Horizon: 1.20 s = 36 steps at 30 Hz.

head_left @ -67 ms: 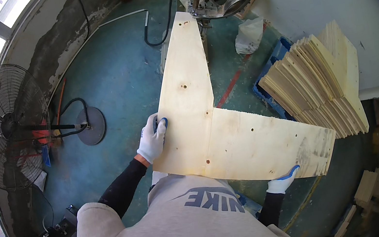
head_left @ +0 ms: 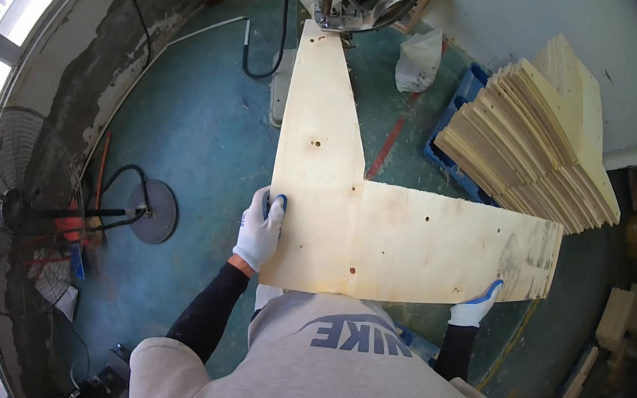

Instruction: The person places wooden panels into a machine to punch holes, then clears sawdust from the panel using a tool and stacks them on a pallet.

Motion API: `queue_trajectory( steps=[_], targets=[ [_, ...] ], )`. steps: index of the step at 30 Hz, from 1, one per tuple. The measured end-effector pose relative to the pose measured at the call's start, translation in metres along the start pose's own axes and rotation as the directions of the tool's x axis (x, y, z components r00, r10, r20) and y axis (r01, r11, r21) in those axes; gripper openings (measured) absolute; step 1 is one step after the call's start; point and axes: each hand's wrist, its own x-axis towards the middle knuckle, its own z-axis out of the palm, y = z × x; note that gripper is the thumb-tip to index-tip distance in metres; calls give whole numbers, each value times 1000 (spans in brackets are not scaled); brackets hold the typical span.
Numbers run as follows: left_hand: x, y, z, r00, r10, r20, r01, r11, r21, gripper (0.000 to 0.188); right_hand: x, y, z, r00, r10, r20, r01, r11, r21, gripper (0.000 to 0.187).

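Observation:
Between my hands is a big L-shaped plywood panel [head_left: 321, 215], pale, with several dark holes in its face. My left hand [head_left: 259, 231], in a white glove with blue fingertips, is closed on the panel's left edge, thumb on top. In the same kind of glove, my right hand [head_left: 476, 307] grips the near edge of the right arm of the panel, close to a dark smudged patch; its fingers are hidden underneath. The far narrow tip of the panel lies at the head of a machine [head_left: 345, 18], and the machine partly covers it.
At the right, a stack of similar plywood panels [head_left: 524, 143] leans on a blue crate [head_left: 450, 117]. A white plastic bag [head_left: 420, 60] lies behind. A standing fan [head_left: 16, 211] with a round base [head_left: 152, 211] is at the left. Wood blocks [head_left: 624, 314] lie at lower right.
The panel's far tip has swung slightly to the right under the machine head. My left hand has shifted a little right and up with it; my right hand stays about where it was.

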Motion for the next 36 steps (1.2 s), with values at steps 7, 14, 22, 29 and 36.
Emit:
queue_trajectory(
  steps=[7,14,22,29,36],
  targets=[
    [28,11,10,957,290,17,-288,940,184,61,17,-3,-8,988,-154,29,155,940,-305,62],
    [55,18,19,949,292,115,-313,853,418,64,47,-14,-19,999,-35,-15,31,974,-223,62],
    [51,61,10,982,4,189,-99,860,500,63,41,-18,-8,998,6,61,13,955,-297,61],
    [47,65,10,989,28,143,-82,918,388,60,27,-12,22,984,-107,-145,48,932,-360,58],
    [52,62,16,992,26,123,-75,905,420,62,33,-12,14,990,-69,-121,46,981,-190,60]
  ],
)
